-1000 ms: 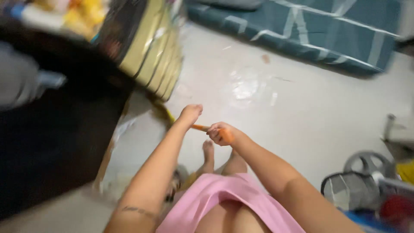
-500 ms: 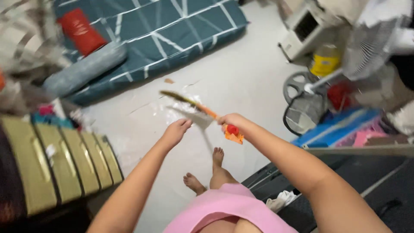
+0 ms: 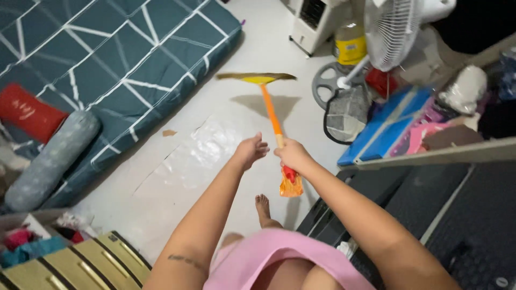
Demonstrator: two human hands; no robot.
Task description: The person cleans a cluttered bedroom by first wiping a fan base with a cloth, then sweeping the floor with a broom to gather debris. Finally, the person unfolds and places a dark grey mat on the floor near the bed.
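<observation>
**Person holding a broom over a pale floor**

The right hand (image 3: 293, 154) is gripping the orange plastic handle of a long broom (image 3: 271, 115), fingers wrapped fully around it near its lower end. The left hand (image 3: 250, 150) is hovering just beside the handle, fingers loosely spread, holding nothing. The broom's yellow head is pointing away over the glossy white floor (image 3: 204, 156), between a teal patterned mattress (image 3: 123, 59) and a white standing fan (image 3: 392, 32).

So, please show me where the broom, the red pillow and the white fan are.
broom (image 3: 271, 115), head view, on the orange handle
red pillow (image 3: 27, 111), head view, its middle
white fan (image 3: 389, 29), head view, the round grille
</observation>
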